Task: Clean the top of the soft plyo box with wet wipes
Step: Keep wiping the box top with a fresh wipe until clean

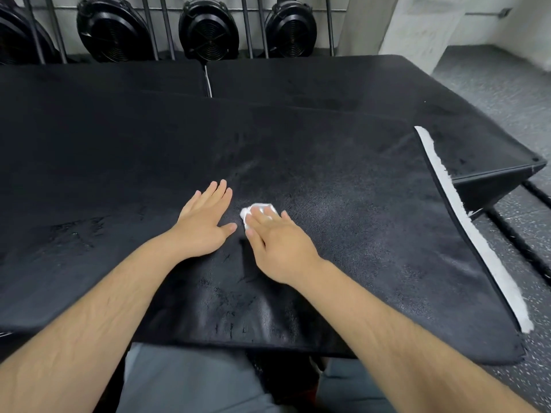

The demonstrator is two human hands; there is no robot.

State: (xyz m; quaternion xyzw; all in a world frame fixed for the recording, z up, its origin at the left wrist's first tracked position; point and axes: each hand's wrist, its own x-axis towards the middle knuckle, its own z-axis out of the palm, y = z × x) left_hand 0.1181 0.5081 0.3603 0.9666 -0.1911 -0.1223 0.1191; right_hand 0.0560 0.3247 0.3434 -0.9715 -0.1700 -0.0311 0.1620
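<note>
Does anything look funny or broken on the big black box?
Yes. A ragged white strip runs along the right edge of the plyo box top, as if that edge is peeled open. The shiny streaks near the wet wipe under the right hand look like wetness, not damage.

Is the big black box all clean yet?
Not yet. Shiny wet streaks near the front edge suggest that part is wiped. The right hand presses the wipe flat on the box top; the left hand rests flat beside it. The far and right parts look dry, so they seem left.
</note>
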